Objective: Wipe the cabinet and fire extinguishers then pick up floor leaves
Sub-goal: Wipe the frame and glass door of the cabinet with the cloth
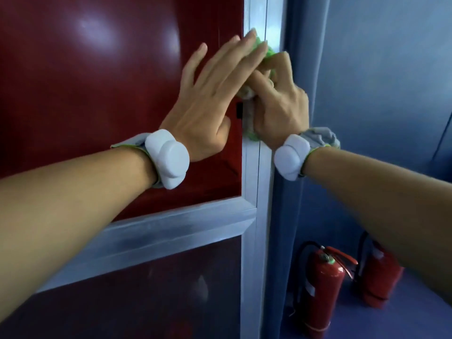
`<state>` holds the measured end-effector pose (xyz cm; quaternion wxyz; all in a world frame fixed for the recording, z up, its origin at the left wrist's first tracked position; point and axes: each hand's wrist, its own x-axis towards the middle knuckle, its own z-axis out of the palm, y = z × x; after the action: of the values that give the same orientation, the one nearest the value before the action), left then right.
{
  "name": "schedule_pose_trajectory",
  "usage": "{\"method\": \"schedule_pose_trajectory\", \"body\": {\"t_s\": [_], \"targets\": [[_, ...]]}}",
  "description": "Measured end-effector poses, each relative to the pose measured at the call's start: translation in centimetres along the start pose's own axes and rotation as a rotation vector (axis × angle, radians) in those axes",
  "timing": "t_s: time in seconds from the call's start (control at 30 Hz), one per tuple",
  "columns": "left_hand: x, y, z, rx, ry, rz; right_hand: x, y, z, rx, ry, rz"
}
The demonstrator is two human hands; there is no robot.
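The cabinet fills the left of the view, with glossy red panels (97, 81) set in a silver metal frame (254, 187). My right hand (278, 104) grips a bunched green and white cloth (249, 94) and holds it against the frame's right upright. My left hand (210, 94) lies over it with straight fingers, the fingertips touching the cloth's upper end. Two red fire extinguishers stand on the floor at the lower right, one nearer (320, 287) and one behind (378, 277), partly hidden by my right forearm.
A blue wall (379, 81) runs along the right, close beside the cabinet's edge. The floor (403, 321) under the extinguishers is blue. A small dark latch (239, 110) sits on the red panel's right edge below my left hand.
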<state>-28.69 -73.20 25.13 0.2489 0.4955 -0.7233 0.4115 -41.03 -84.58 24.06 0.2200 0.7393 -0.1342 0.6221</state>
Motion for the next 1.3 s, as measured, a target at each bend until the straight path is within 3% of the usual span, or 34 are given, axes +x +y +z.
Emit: {"method": "schedule_pose_trajectory", "body": {"t_s": [0.07, 0.13, 0.27, 0.4, 0.43, 0.5, 0.6, 0.67, 0.7, 0.8, 0.93, 1.0, 1.1, 1.17, 1.23, 1.3], "targets": [[-1.7, 0.6, 0.6, 0.007, -0.005, -0.001, -3.7, -2.4, 1.5, 0.024, 0.094, 0.210], [-3.7, 1.1, 1.4, 0.039, -0.064, 0.047, -8.4, -3.8, 2.3, 0.013, 0.066, 0.280], [-7.7, 1.9, 2.8, 0.085, -0.149, 0.081, -17.7, -6.1, 1.5, 0.039, -0.160, 0.252], [-10.4, 2.1, 2.9, 0.044, -0.226, 0.023, -17.7, -3.8, -0.4, -0.021, -0.313, 0.019], [-11.1, 2.1, 2.7, 0.026, -0.246, 0.008, -17.2, -3.1, -0.8, -0.038, -0.315, 0.043], [-12.4, 1.8, 2.2, 0.016, -0.283, -0.018, -16.5, -3.4, -0.4, -0.006, -0.195, 0.398], [-14.5, 0.9, 1.3, 0.020, -0.338, -0.085, -16.1, -8.7, 2.7, 0.027, 0.131, 1.064], [-15.9, 0.3, 0.5, 0.026, -0.371, -0.135, -15.9, -13.2, 4.5, 0.060, 0.241, 1.353], [-16.7, 0.0, 0.0, 0.034, -0.392, -0.156, -16.1, -15.4, 5.2, 0.095, 0.249, 1.408], [-18.9, -0.6, -1.0, 0.034, -0.439, -0.244, -17.5, -19.9, 5.4, 0.179, 0.127, 1.186], [-21.8, -1.1, -1.5, 0.066, -0.464, -0.343, -19.3, -17.0, 3.2, 0.178, -0.092, 0.783], [-23.2, -1.5, -1.4, 0.092, -0.447, -0.358, -19.9, -14.4, 2.5, 0.120, -0.091, 0.835], [-23.9, -1.8, -1.1, 0.157, -0.400, -0.351, -18.5, -12.8, 2.7, 0.096, 0.087, 1.298], [-24.1, -1.7, -0.7, 0.189, -0.372, -0.347, -17.2, -14.5, 3.6, 0.084, 0.148, 1.488], [-24.5, -1.7, -0.1, 0.229, -0.335, -0.344, -17.1, -18.7, 5.0, 0.134, 0.148, 1.359], [-25.2, -1.7, 0.2, 0.273, -0.303, -0.316, -18.0, -22.9, 5.8, 0.207, 0.073, 1.030]]}}
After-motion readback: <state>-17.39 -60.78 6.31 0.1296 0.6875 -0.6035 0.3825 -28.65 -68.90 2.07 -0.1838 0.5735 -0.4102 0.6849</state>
